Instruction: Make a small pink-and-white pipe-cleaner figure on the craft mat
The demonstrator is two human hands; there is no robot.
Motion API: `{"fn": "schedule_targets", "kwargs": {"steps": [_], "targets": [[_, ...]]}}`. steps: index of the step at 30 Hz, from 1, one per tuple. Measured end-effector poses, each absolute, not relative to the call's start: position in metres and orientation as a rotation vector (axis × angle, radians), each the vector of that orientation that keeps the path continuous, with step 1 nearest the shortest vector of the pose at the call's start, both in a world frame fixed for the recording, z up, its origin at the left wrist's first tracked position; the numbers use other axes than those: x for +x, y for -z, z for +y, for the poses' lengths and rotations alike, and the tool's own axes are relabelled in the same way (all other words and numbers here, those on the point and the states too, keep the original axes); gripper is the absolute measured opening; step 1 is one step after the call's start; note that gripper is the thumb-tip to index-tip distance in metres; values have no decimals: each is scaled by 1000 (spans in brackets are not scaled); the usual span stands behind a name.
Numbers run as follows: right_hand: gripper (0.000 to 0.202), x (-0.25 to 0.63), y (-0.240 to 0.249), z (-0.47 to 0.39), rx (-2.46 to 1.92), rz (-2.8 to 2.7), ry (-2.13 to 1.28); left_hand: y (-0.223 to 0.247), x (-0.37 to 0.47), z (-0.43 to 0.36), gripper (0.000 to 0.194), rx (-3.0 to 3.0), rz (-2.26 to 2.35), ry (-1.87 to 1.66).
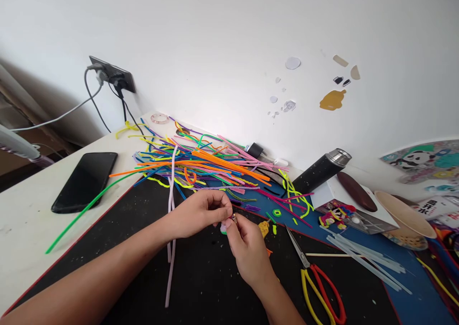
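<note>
My left hand [201, 213] and my right hand [250, 248] meet above the black mat [201, 277], fingertips close together. Both are closed in a pinch around a small metallic piece [234, 217] with a bit of pale lilac and green [223, 229] just below it. Fingers partly cover these, so their shape is unclear. Long lilac pipe cleaners [171, 272] pass under my left wrist. Beside my right hand lies a yellow fuzzy piece [264, 228], with small green pieces [277, 212] further right.
Behind my hands spreads a heap of coloured pipe cleaners [208, 162]. A phone [86, 181] lies at left. Scissors [304, 263], translucent glue sticks [369, 258], a black thermos [319, 172], a white box [355, 205] and a bowl [407, 212] are at right.
</note>
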State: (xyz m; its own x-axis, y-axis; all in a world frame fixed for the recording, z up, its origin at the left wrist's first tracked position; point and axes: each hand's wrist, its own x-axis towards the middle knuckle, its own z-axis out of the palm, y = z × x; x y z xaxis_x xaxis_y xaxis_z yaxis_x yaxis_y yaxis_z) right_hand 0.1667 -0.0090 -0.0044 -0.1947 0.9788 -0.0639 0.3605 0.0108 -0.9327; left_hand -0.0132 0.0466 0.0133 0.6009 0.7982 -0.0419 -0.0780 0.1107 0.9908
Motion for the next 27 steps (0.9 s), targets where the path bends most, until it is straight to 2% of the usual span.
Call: {"fn": "schedule_targets", "kwargs": {"steps": [27], "targets": [[35,170,7,-8,-1408,-1545,-1252,-16,-12,46,27,1326,730,-703]]}}
